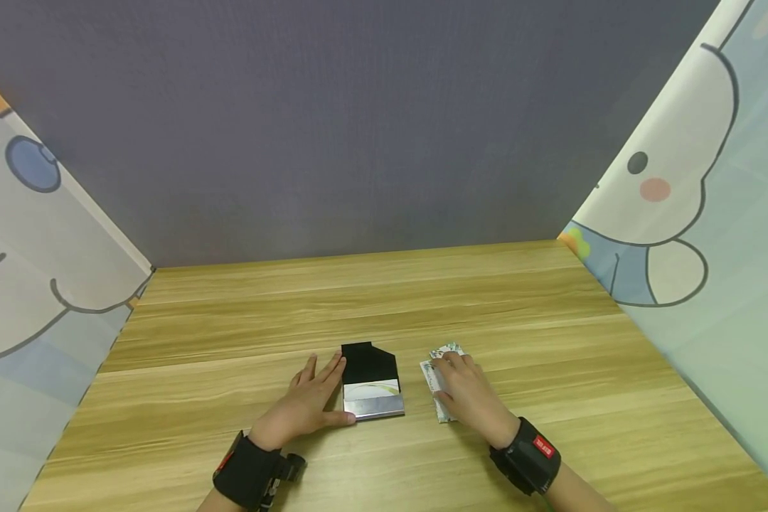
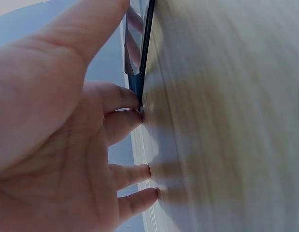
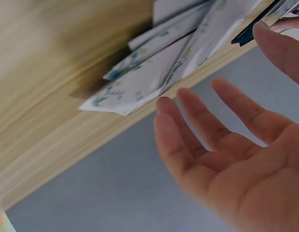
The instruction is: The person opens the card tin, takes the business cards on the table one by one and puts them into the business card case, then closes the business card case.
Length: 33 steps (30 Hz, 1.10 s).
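A card case (image 1: 376,408) with a silver front and a raised black flap (image 1: 365,363) lies left of the middle of the table. Inside it a white card (image 1: 371,389) with a yellow-green swirl shows. My left hand (image 1: 304,405) rests along the case's left side, thumb at its lower corner and straight fingertips by the flap; in the left wrist view the fingertips (image 2: 135,121) reach the tabletop. Over several loose white cards (image 1: 429,375) with leafy print is my right hand (image 1: 470,395), its fingers loosely bent. The right wrist view shows the cards (image 3: 139,87) fanned out beyond the fingertips.
Both hands work on a wood-grain table (image 1: 262,313). A dark grey panel (image 1: 371,142) stands along its far edge. Cartoon-printed sheets hang at the left (image 1: 57,249) and right (image 1: 729,341). Black bands (image 1: 526,455) wrap both wrists.
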### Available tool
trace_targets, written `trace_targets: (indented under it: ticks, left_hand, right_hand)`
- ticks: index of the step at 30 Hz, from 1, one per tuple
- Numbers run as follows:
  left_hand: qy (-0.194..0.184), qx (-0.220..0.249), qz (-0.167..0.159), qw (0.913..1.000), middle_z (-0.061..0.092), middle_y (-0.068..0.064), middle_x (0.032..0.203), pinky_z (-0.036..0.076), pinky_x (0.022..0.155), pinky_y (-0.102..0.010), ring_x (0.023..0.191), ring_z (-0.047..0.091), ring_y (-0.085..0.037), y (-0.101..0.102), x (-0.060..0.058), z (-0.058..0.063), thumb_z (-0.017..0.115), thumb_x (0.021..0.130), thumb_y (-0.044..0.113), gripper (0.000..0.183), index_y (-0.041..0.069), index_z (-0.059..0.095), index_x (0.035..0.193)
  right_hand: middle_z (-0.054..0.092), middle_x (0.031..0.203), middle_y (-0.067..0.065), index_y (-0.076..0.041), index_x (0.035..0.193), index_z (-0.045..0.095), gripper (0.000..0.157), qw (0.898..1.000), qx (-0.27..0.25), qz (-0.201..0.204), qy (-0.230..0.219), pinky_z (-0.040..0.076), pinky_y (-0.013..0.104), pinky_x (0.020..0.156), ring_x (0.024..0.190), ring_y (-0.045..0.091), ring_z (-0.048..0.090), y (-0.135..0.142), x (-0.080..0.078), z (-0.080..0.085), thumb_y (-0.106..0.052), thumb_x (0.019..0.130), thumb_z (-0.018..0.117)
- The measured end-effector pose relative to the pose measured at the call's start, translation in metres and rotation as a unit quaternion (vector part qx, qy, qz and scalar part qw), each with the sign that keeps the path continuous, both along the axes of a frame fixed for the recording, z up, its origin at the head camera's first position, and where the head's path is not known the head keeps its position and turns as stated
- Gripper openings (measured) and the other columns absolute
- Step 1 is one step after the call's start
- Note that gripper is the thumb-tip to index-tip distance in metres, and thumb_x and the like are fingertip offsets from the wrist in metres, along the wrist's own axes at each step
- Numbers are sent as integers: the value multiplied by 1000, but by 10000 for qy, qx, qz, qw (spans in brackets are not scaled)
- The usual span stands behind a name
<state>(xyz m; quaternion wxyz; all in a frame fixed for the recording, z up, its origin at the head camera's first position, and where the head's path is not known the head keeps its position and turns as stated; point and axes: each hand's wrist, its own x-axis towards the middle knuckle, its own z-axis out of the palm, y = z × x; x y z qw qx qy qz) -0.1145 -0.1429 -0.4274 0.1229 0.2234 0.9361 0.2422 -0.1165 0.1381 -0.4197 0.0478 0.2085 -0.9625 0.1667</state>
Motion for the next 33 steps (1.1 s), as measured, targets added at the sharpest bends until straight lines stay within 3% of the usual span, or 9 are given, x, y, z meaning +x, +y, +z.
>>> trace_targets:
  ticks: [13, 23, 33]
  left_hand:
    - [29, -5, 12, 10000, 20, -19, 151, 17, 99, -72, 131, 2, -53, 0, 0, 0, 63, 76, 51, 93, 1, 23, 143]
    - [12, -15, -2, 10000, 20, -19, 151, 17, 99, -72, 131, 2, -53, 0, 0, 0, 63, 76, 51, 93, 1, 23, 143]
    - [9, -5, 17, 10000, 20, -19, 151, 16, 100, -71, 131, 2, -53, 0, 0, 0, 63, 76, 51, 93, 0, 23, 143]
  right_hand:
    - [56, 114, 30, 7, 112, 57, 52, 9996, 63, -227, 138, 46, 55, 85, 101, 43, 50, 7, 5, -1, -16, 69, 76]
    - [55, 115, 27, 6, 119, 52, 68, 9991, 139, -390, 5, 45, 56, 83, 101, 43, 48, 8, 5, -6, -31, 68, 77]
    - [51, 120, 29, 6, 122, 50, 74, 9990, 48, -441, -5, 43, 55, 82, 102, 43, 46, 6, 5, -8, -27, 63, 80]
